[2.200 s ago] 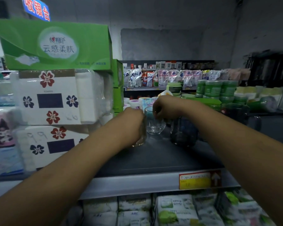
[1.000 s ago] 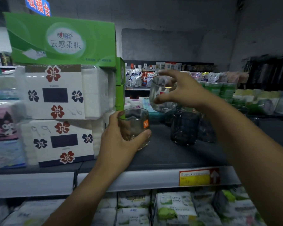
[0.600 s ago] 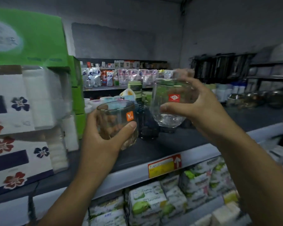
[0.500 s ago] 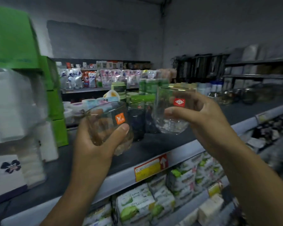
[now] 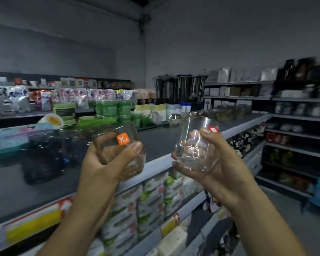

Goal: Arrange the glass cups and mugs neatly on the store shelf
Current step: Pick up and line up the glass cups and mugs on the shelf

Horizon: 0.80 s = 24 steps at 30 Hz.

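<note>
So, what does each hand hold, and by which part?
Left hand grips orange-label glass round its lower body; right hand grips red-label glass round its side.

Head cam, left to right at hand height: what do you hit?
dark glass cups → orange-sticker glass, gripped by left hand → red-sticker glass, gripped by right hand → side shelving racks

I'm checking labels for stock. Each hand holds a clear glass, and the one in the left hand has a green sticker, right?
Not quite. The head view shows that the sticker on the glass in the left hand is orange, not green. Each hand does hold a clear glass; the right hand grips the other glass.
</note>
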Each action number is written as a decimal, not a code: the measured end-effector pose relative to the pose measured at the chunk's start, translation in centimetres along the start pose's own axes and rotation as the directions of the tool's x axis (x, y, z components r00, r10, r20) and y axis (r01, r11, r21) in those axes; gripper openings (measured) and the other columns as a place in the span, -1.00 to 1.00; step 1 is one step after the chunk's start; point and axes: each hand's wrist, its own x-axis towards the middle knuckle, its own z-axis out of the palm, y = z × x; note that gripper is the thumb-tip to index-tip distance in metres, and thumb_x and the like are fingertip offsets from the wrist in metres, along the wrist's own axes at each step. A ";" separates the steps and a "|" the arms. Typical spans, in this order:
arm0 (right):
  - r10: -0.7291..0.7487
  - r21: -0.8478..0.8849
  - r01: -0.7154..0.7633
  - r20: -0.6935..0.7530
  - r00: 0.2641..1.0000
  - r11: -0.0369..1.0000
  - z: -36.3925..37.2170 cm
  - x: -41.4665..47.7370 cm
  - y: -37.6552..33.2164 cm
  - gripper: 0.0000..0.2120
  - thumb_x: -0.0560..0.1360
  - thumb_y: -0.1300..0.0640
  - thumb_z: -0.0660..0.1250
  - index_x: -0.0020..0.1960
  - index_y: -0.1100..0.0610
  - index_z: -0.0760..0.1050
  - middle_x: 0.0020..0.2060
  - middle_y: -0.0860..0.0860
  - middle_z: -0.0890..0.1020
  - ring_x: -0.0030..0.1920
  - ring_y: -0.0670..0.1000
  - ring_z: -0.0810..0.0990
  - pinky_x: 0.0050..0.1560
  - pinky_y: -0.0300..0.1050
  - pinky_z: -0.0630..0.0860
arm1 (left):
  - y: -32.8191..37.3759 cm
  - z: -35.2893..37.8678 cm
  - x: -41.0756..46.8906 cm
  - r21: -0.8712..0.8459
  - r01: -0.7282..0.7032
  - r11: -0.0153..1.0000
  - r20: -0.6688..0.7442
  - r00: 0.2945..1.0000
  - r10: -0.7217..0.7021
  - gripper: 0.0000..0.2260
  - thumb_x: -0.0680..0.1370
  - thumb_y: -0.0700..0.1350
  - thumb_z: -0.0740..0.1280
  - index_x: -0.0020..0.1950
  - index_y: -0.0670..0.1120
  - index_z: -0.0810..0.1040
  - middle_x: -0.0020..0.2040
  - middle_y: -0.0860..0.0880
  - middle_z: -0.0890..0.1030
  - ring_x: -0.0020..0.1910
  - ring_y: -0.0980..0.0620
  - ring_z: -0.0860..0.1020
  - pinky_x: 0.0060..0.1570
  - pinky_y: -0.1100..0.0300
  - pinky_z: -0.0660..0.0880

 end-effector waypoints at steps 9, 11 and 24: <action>-0.101 -0.231 0.074 -0.104 0.989 0.970 -15.8 3.8 -9.8 -0.39 0.30 0.11 0.61 0.28 0.24 0.54 0.06 0.20 0.72 0.06 0.23 0.72 0.18 0.31 0.59 | -6.8 18.8 1.0 0.039 0.002 0.999 -0.006 1.000 -0.002 -0.42 0.23 0.09 0.66 0.18 0.05 0.57 0.02 -0.05 0.73 0.00 -0.09 0.72 -0.01 -0.04 0.62; -0.110 -0.261 0.076 -0.120 0.987 0.962 -18.7 5.2 -11.3 -0.36 0.29 0.08 0.64 0.29 0.22 0.53 0.08 0.20 0.71 0.06 0.22 0.72 0.20 0.33 0.58 | -7.9 22.2 1.8 0.076 -0.004 0.997 0.012 1.000 0.003 -0.46 0.26 0.04 0.68 0.16 0.06 0.56 0.00 0.00 0.73 -0.02 -0.03 0.72 -0.05 0.04 0.61; -0.135 -0.355 0.080 -0.133 0.982 0.931 -34.7 18.6 -13.7 -0.56 0.34 0.07 0.57 0.18 0.15 0.59 0.00 0.12 0.74 0.04 0.18 0.73 0.20 0.23 0.60 | -20.3 36.0 12.2 0.163 -0.075 0.984 0.037 0.997 0.070 -0.43 0.25 0.07 0.58 0.20 -0.01 0.53 -0.07 0.07 0.74 -0.14 0.09 0.73 -0.23 0.29 0.62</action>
